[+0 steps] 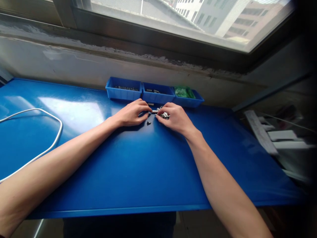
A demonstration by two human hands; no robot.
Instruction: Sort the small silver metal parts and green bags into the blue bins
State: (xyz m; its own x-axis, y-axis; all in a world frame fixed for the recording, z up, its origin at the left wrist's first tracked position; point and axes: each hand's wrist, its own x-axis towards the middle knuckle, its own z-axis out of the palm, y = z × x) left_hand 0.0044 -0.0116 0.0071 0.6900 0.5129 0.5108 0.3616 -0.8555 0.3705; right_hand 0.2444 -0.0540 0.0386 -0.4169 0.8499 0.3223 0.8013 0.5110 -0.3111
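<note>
My left hand (133,113) rests low over the blue table, its fingers curled and their tips at the left end of a small silvery metal bar (155,111). Opposite it, my right hand (176,118) is closed, with thumb and index finger pinched together by the bar's right end. What sits in that pinch is too small to make out. Beneath the right fingers lies a pile of small metal pieces (165,115), partly hidden. A small dark piece (149,123) lies on the table just in front of my left thumb. Another small bar (150,104) lies behind the left fingertips.
Three joined blue bins stand by the wall: the left bin (123,95) holds many small metal parts, the middle bin (158,98) a few bars, the right bin (189,102) a green plastic bag (184,92). A white cable (59,130) curves across the table's left side.
</note>
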